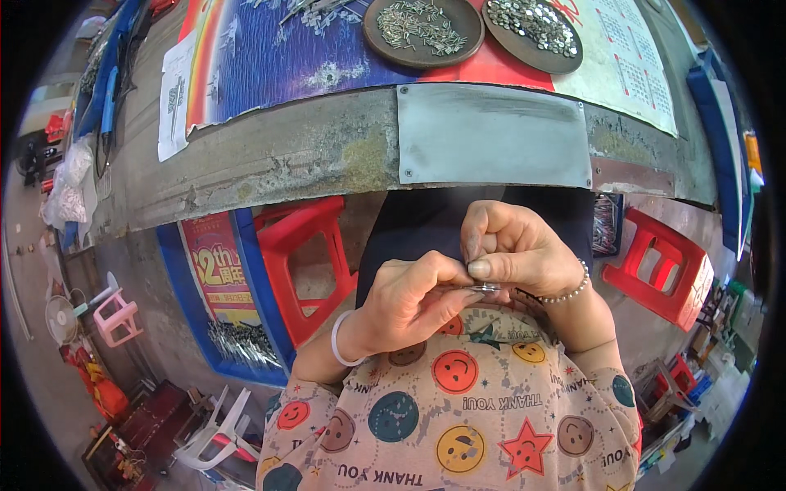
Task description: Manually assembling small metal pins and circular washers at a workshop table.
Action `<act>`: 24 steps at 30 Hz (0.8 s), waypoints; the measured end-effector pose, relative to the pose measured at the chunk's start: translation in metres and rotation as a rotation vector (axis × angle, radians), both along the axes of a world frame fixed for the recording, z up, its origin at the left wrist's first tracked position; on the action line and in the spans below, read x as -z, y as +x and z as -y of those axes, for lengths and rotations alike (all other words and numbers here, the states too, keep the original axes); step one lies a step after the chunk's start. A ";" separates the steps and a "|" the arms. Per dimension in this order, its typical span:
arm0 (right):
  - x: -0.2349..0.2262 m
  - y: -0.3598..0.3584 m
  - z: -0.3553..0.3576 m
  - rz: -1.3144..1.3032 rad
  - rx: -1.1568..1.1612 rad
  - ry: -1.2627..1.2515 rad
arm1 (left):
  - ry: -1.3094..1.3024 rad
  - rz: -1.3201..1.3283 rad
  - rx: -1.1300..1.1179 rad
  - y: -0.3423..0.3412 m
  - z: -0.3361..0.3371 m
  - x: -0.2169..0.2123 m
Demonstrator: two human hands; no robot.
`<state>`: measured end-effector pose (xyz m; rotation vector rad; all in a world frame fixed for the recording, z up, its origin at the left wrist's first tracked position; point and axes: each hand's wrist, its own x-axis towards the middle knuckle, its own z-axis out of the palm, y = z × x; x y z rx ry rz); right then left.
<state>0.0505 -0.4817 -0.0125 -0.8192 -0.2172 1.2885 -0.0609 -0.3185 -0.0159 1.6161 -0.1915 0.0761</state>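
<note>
Pinching a small shiny metal piece [485, 288] between my thumbs and fingertips, I am holding my left hand [409, 299] and right hand [512, 250] pressed together just above my lap. Both are working below the edge of the workbench [327, 155], where two round brown trays [423, 31] of small metal parts are sitting.

Single head-worn fisheye cam is looking steeply down from the person's head, close above both hands [458, 278] near the chest. Workbench [327, 155] edge is curving across the top; floor is showing below, w/ dark rim vignetting round the pic.
</note>
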 end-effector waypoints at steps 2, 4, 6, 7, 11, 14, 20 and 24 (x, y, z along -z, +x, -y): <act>-0.001 0.000 0.000 -0.019 -0.008 0.000 | -0.006 0.005 -0.015 0.000 0.000 0.000; -0.002 0.000 0.001 0.027 -0.019 -0.018 | 0.045 0.003 0.009 0.001 -0.004 -0.003; -0.003 0.000 0.000 0.059 -0.026 -0.023 | 0.058 0.011 0.004 0.003 -0.004 -0.006; -0.004 0.000 0.000 0.092 -0.035 -0.027 | 0.072 0.020 -0.002 0.003 -0.004 -0.007; -0.010 0.008 0.004 0.196 -0.159 -0.023 | 0.045 0.007 0.015 0.002 -0.004 -0.002; -0.013 0.022 0.003 0.751 -0.357 0.108 | 0.044 -0.013 0.125 0.000 -0.005 0.001; -0.047 0.011 -0.003 1.619 -0.397 -0.058 | 0.220 -0.043 0.071 0.003 -0.007 0.009; -0.050 0.004 -0.003 1.784 -0.335 -0.106 | 0.276 0.019 -0.028 0.008 -0.006 0.004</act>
